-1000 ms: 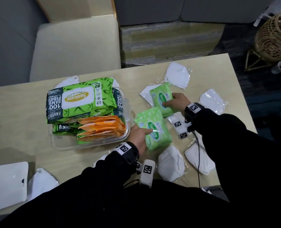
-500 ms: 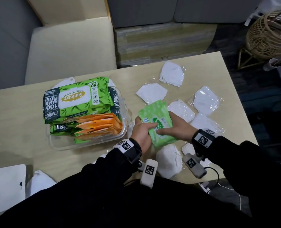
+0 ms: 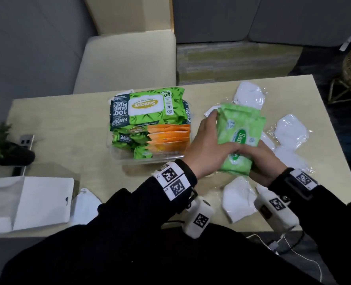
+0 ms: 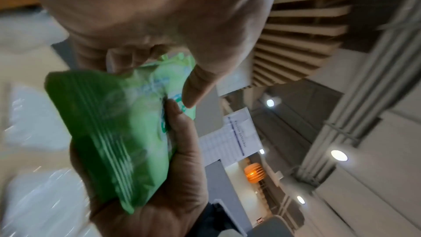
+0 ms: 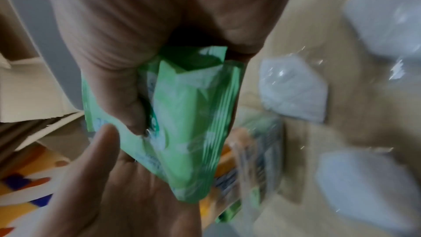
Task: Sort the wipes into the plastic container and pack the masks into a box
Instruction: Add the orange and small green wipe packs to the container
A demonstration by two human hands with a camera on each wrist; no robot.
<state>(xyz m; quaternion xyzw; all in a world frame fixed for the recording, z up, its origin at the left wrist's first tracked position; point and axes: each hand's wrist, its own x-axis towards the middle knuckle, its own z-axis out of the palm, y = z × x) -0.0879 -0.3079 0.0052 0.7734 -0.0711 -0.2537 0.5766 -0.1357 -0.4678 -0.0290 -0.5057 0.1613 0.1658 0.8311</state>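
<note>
Above the table (image 3: 71,112), left hand (image 3: 208,150) and right hand (image 3: 262,161) clasp stacked light-green wipe packs (image 3: 240,128), fingers curled.

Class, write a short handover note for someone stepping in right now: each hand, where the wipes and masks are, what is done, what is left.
Left hand and right hand together hold two small green wipe packs above the table.
The plastic container already holds large green wipe packs and orange packs.
Left: put the held packs in the container. The wrapped masks lie loose on the table, none boxed yet.
</note>
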